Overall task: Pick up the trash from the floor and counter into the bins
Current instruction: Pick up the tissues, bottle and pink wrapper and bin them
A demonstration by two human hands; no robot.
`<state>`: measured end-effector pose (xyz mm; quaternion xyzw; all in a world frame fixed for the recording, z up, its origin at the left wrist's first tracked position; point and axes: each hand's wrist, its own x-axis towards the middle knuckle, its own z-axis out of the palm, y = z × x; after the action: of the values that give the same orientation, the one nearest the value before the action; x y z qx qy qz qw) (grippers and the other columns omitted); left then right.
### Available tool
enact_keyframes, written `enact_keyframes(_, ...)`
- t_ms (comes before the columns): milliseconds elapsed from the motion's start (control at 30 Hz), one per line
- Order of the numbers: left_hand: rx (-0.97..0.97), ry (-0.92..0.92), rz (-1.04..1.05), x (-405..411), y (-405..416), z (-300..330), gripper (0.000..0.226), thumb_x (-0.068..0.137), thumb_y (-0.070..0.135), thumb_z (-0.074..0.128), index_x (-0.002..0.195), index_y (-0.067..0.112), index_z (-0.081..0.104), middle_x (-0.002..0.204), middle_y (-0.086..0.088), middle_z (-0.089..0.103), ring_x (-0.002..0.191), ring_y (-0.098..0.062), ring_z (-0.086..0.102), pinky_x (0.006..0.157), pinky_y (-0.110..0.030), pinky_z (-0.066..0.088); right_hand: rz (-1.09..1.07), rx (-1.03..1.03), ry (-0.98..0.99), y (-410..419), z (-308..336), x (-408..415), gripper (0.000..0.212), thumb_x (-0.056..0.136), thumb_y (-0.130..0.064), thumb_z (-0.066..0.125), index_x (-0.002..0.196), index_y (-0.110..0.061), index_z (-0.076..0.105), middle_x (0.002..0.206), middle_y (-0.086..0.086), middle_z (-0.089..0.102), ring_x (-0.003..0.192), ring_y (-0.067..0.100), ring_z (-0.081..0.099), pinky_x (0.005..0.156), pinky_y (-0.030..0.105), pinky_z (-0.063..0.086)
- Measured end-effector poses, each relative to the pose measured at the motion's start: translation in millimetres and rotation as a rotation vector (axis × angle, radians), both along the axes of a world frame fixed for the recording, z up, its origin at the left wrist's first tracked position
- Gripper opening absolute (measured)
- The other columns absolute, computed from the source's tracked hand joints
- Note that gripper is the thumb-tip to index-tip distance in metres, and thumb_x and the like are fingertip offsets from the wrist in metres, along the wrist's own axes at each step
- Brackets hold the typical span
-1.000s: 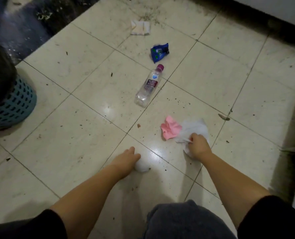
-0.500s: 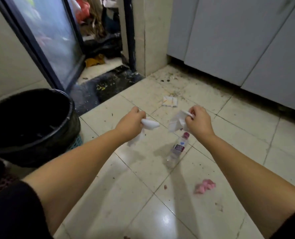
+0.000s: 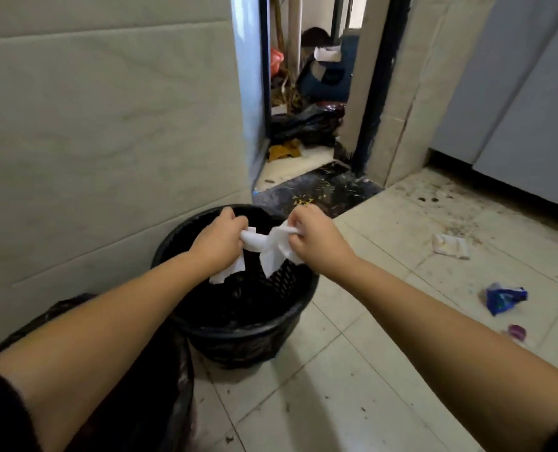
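Both my hands hover over the black perforated bin (image 3: 238,334) by the wall. My left hand (image 3: 220,238) is shut on a white crumpled tissue (image 3: 235,269) whose end hangs into the bin's mouth. My right hand (image 3: 313,239) is shut on a second white tissue (image 3: 276,254), also dangling above the opening. On the floor to the right lie a white wrapper (image 3: 450,245), a blue crumpled packet (image 3: 504,298) and the purple cap of a bottle (image 3: 517,331), the rest of it hidden behind my right forearm.
A second bin lined with a black bag (image 3: 160,386) stands at the lower left, partly behind my left arm. A grey wall runs along the left. A doorway (image 3: 307,125) with clutter opens ahead; white cabinets (image 3: 515,109) stand to the right.
I rose from the floor with a tissue in each hand and turned left. Both hands have moved from mid-air over the tiles to above the black bin's opening.
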<state>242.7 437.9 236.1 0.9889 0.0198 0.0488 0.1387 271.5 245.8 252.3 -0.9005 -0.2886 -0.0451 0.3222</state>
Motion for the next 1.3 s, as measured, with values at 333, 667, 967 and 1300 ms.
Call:
enact_keyframes(333,0.221,0.880,-0.140,22,30,-100,0.018,0.093,0.006,0.050,0.107,0.000,0.060,0.093,-0.014,0.056,0.071,-0.023,0.048,0.075,-0.033,0.042,0.218,-1.083,0.501,98,-100,15,0.017,0.093,-0.011,0.051,0.103,-0.004,0.062,0.093,0.015,0.051,0.084,0.030,0.047,0.073,0.034,0.034)
enact_keyframes(667,0.164,0.719,-0.173,29,28,-44,0.026,0.086,0.022,0.061,0.107,0.007,0.061,0.101,-0.012,0.058,0.084,-0.027,0.056,0.074,-0.039,0.050,0.204,-0.900,0.367,70,-57,31,0.028,0.090,-0.019,0.055,0.113,-0.007,0.065,0.117,0.017,0.065,0.104,0.036,0.060,0.090,0.040,0.050)
enact_keyframes(967,0.058,-0.026,-0.188,38,-114,46,0.026,0.093,0.030,0.045,0.113,0.020,0.057,0.114,-0.006,0.062,0.103,-0.027,0.059,0.080,-0.039,0.050,-0.147,-0.421,0.058,-107,40,48,0.022,0.092,-0.026,0.050,0.107,-0.020,0.065,0.109,0.005,0.070,0.098,0.026,0.063,0.084,0.037,0.053)
enact_keyframes(1300,0.070,0.231,-0.480,29,-426,-45,0.037,0.095,0.032,0.043,0.130,0.020,0.048,0.131,-0.006,0.055,0.116,-0.028,0.056,0.092,-0.040,0.047,-0.451,-0.622,0.425,-442,-49,-18,0.028,0.091,-0.028,0.052,0.116,-0.020,0.062,0.115,0.006,0.068,0.103,0.025,0.062,0.088,0.038,0.052)
